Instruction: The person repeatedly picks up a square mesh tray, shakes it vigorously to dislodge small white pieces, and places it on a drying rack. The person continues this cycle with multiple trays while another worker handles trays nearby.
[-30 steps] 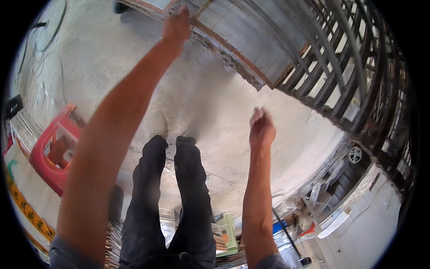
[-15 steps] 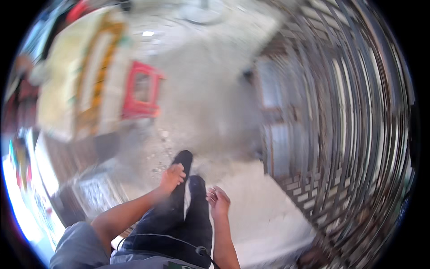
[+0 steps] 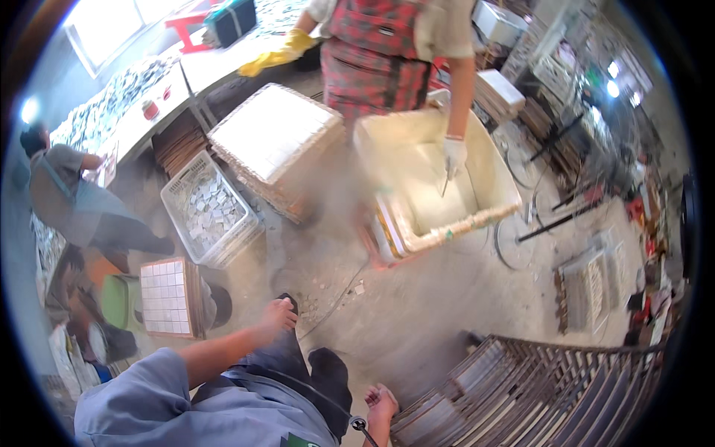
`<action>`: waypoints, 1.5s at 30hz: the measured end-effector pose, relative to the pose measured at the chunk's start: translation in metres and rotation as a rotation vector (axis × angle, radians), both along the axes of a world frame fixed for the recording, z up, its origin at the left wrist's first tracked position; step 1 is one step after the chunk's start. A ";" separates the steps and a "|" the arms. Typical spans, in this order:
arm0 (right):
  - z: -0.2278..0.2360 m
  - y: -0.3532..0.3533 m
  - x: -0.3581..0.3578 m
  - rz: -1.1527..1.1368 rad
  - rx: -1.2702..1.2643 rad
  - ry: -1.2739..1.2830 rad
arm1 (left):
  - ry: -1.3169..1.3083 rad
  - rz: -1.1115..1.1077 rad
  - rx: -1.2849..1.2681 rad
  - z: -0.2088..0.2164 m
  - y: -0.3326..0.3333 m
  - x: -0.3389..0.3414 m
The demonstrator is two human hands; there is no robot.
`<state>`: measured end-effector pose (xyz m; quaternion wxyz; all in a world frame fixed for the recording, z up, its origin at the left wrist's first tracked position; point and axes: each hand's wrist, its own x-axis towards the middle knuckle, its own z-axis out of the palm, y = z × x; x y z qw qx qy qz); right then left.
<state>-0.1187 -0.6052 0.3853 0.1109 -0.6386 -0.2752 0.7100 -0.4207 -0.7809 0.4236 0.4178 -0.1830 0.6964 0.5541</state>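
My left hand (image 3: 279,314) hangs beside my dark trouser leg (image 3: 298,365) with its fingers curled in and nothing in it. My right hand (image 3: 381,402) is low at my side, fingers loosely apart and holding nothing, close to the end of a metal rack (image 3: 536,395) stacked with tile sheets. Both hands are somewhat blurred. The dusty concrete floor (image 3: 417,305) lies in front of my feet.
A person in a red checked apron, wearing a white glove (image 3: 453,155), holds a tool in a cream tub (image 3: 462,223). A white basket of tiles (image 3: 212,208), a stack of tile sheets (image 3: 272,138) and a tile board (image 3: 167,296) stand to the left. Another person (image 3: 71,190) bends at the far left.
The view has swung round from the rack and bare floor to the work area. My left arm has come down from a high reach to my leg; my right hand has dropped too.
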 end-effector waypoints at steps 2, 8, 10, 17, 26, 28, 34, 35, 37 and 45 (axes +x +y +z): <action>0.007 0.009 -0.037 0.116 0.047 0.016 | -0.033 0.102 0.067 -0.005 -0.011 -0.016; 0.027 -0.002 -0.210 0.671 0.338 0.027 | 0.017 0.294 0.202 -0.006 -0.035 -0.097; 0.032 -0.009 -0.263 0.886 0.561 0.024 | 0.033 0.334 0.227 0.002 -0.030 -0.129; 0.082 0.002 -0.482 1.102 1.135 0.143 | -0.004 0.497 0.334 0.039 -0.016 -0.207; 0.081 0.103 -0.660 1.245 1.507 -0.047 | -0.052 0.609 0.340 0.034 0.026 -0.244; 0.068 0.117 -0.679 1.302 1.517 -0.063 | -0.054 0.668 0.324 0.036 0.040 -0.254; 0.060 0.105 -0.684 1.351 1.653 -0.143 | 0.056 0.816 0.110 0.038 0.080 -0.273; 0.061 0.106 -0.686 1.336 1.644 -0.138 | 0.063 0.831 0.067 0.040 0.086 -0.277; 0.064 0.110 -0.687 1.319 1.611 -0.134 | 0.004 0.841 -0.005 0.046 0.092 -0.279; 0.072 0.119 -0.682 1.251 1.597 -0.162 | -0.038 0.798 -0.122 0.049 0.090 -0.281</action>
